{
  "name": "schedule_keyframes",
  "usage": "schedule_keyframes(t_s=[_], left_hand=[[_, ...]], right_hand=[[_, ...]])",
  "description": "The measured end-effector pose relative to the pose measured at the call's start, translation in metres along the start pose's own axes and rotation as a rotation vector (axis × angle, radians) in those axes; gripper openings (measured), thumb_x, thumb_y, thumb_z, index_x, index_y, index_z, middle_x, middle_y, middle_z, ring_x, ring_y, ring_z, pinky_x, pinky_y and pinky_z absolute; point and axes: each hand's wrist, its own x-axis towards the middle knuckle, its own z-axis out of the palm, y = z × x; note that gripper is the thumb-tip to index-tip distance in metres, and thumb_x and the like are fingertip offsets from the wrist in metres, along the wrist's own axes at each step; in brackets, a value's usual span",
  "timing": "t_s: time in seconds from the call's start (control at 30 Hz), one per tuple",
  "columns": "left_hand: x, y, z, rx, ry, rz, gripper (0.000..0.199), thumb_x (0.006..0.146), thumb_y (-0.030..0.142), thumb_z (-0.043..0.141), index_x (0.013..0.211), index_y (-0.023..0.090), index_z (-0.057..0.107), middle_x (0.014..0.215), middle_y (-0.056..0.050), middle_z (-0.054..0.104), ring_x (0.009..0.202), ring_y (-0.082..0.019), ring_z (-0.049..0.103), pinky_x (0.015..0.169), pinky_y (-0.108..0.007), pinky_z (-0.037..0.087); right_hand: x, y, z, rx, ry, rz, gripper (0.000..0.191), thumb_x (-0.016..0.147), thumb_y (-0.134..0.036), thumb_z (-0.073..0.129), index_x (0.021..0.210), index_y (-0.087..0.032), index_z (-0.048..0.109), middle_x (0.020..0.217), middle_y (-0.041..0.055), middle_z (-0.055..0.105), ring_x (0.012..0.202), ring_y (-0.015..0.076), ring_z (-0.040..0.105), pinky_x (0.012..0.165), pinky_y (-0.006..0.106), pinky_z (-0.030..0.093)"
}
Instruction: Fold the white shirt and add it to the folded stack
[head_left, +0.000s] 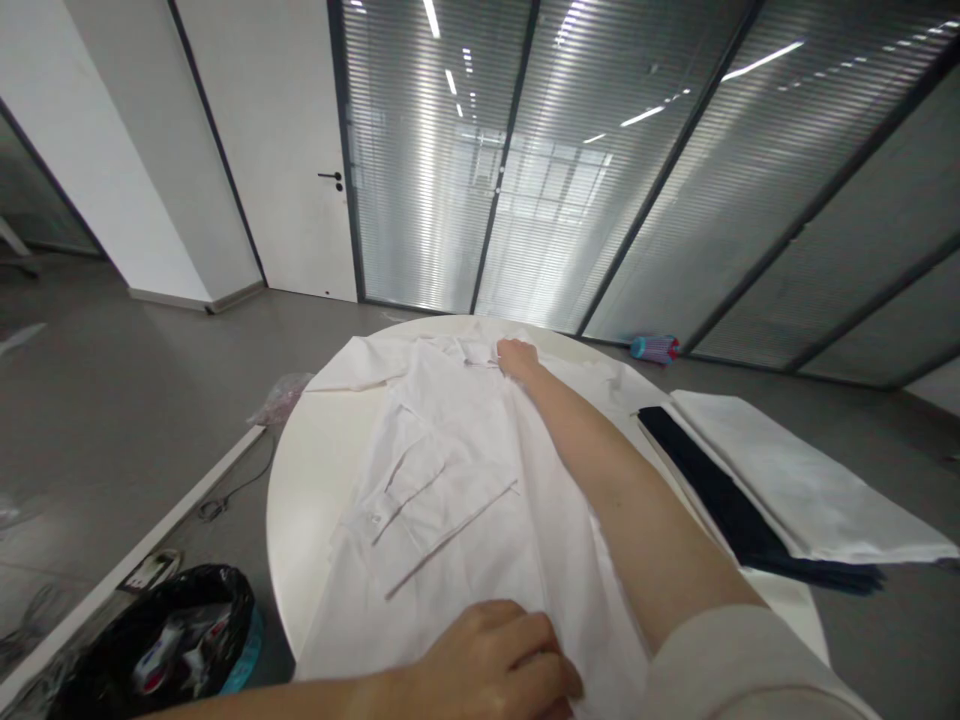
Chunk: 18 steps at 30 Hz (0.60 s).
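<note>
On the round white table, beside folded black and white cloths at right, a white cotton shirt lies lengthwise near-to-far, its collar pinched by the right hand far off, its hem gripped by the left hand near.

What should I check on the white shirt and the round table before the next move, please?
1. White shirt lies spread on the round white table: ok.
2. Right hand rests at the collar end, at the far side of the table: ok.
3. Left hand presses the near hem, fingers curled on the cloth: ok.
4. Cloth smooth: not ok, creases run across the front and along the right forearm.
5. Folded white cloth and dark folded cloth lie to the right, apart from the shirt: ok.
6. Buttons fastened: cannot tell.
</note>
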Motion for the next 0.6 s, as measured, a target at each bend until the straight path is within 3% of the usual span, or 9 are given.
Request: schedule_keyframes(t_s=[0.17,0.27,0.37,0.47,0.53,0.6], left_hand=[[-0.001,-0.002,-0.015,-0.016,0.069,0.002,0.015,0.101,0.016,0.043,0.099,0.016,0.058,0.074,-0.002,0.063,0.064,-0.013,0.059,0.069,-0.027,0.047],[-0.009,-0.004,-0.015,-0.027,0.087,-0.023,0.017,0.1,0.015,0.043,0.1,0.015,0.059,0.073,-0.002,0.063,0.062,-0.013,0.057,0.067,-0.029,0.044],[-0.021,-0.006,-0.007,0.029,0.014,-0.013,0.016,0.1,0.018,0.046,0.093,0.017,0.06,0.073,-0.002,0.062,0.063,-0.014,0.056,0.062,-0.03,0.041],[-0.022,-0.003,-0.009,0.136,-0.072,0.012,0.028,0.1,0.037,0.056,0.078,0.019,0.057,0.068,0.0,0.059,0.063,-0.016,0.053,0.057,-0.032,0.036],[-0.008,-0.001,-0.02,0.144,-0.146,-0.004,0.036,0.097,0.048,0.058,0.076,0.019,0.057,0.068,0.0,0.06,0.063,-0.016,0.054,0.058,-0.032,0.038],[0.018,-0.002,-0.034,0.11,-0.225,-0.033,0.031,0.098,0.046,0.057,0.084,0.019,0.061,0.078,-0.002,0.066,0.07,-0.017,0.059,0.064,-0.032,0.043]], right_hand=[[0.001,0.005,0.007,0.032,0.013,0.018,0.032,0.099,-0.028,0.052,0.124,-0.016,0.067,0.128,0.0199,0.067,0.119,0.03,0.064,0.095,0.039,0.049],[0.003,0.008,0.013,0.076,0.021,0.04,0.032,0.099,-0.03,0.05,0.123,-0.018,0.067,0.128,0.0183,0.068,0.117,0.0294,0.065,0.093,0.039,0.05],[0.007,0.011,0.018,0.126,0.022,0.05,0.034,0.101,-0.035,0.047,0.121,-0.017,0.069,0.127,0.0181,0.069,0.116,0.0294,0.066,0.092,0.037,0.05],[0.013,0.016,0.012,0.182,0.021,0.037,0.041,0.104,-0.038,0.039,0.114,-0.017,0.073,0.119,0.0148,0.073,0.109,0.025,0.069,0.089,0.031,0.05],[0.016,0.021,0.001,0.21,0.042,0.021,0.05,0.107,-0.038,0.029,0.115,-0.017,0.073,0.116,0.0126,0.075,0.107,0.0225,0.07,0.089,0.028,0.049],[0.017,0.028,-0.013,0.22,0.075,0.001,0.056,0.108,-0.036,0.02,0.123,-0.015,0.07,0.123,0.013,0.073,0.114,0.0223,0.067,0.093,0.028,0.048]])
